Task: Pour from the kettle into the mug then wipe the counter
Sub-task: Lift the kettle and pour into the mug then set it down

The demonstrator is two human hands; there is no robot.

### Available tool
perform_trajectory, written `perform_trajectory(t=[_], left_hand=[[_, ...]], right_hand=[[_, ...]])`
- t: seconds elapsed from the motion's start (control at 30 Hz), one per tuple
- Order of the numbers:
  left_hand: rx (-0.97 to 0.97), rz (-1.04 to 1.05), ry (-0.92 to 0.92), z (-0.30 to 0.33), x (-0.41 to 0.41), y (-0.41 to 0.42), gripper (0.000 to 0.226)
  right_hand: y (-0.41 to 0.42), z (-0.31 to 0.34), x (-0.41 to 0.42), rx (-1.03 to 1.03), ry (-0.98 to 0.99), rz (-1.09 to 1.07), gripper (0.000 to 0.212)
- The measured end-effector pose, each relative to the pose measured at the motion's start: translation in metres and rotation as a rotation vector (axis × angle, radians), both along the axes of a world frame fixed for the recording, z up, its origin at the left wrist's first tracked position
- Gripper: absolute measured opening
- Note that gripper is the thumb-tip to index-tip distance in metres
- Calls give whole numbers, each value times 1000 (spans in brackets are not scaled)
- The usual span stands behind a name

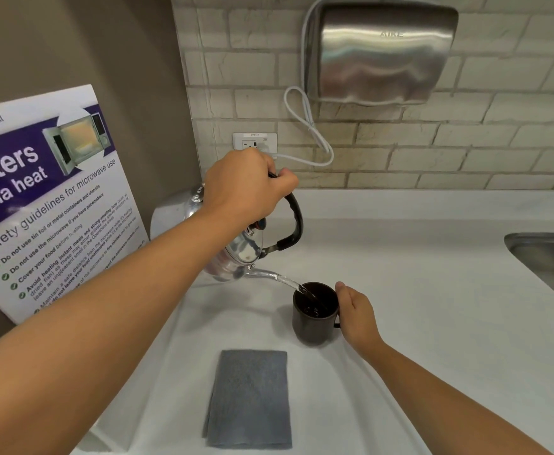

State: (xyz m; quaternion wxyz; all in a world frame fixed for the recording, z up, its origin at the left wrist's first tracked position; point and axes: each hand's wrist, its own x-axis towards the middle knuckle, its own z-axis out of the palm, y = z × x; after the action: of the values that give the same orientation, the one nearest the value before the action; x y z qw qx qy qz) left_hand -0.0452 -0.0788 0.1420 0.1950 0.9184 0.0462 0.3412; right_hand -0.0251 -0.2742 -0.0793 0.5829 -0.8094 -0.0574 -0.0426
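A shiny steel kettle (236,254) with a black handle hangs tilted above the white counter (433,290), its thin spout pointing right and down. My left hand (246,185) grips the top of that handle. A stream of water runs from the spout into a dark brown mug (313,318) standing on the counter. My right hand (356,313) holds the mug's right side at its handle. A folded grey cloth (251,399) lies flat on the counter in front of the mug, touched by neither hand.
A steel sink (551,261) is set into the counter at the right. A microwave safety poster (49,198) leans at the left. On the brick wall hang a steel hand dryer (380,50) and its white cord, plugged into an outlet (254,142).
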Motion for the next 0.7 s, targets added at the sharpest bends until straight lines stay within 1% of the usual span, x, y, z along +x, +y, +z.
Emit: perform_trajectory(t=[0.4, 0.5, 0.7], left_hand=[[83, -51, -14, 3, 3, -6, 36], [61, -46, -10, 0, 3, -5, 36], [-42, -42, -28, -11, 0, 1, 34]], right_hand=[[0, -1, 0, 16, -1, 16, 50], [0, 0, 0, 11, 12, 9, 51], [0, 2, -2, 19, 11, 5, 51]])
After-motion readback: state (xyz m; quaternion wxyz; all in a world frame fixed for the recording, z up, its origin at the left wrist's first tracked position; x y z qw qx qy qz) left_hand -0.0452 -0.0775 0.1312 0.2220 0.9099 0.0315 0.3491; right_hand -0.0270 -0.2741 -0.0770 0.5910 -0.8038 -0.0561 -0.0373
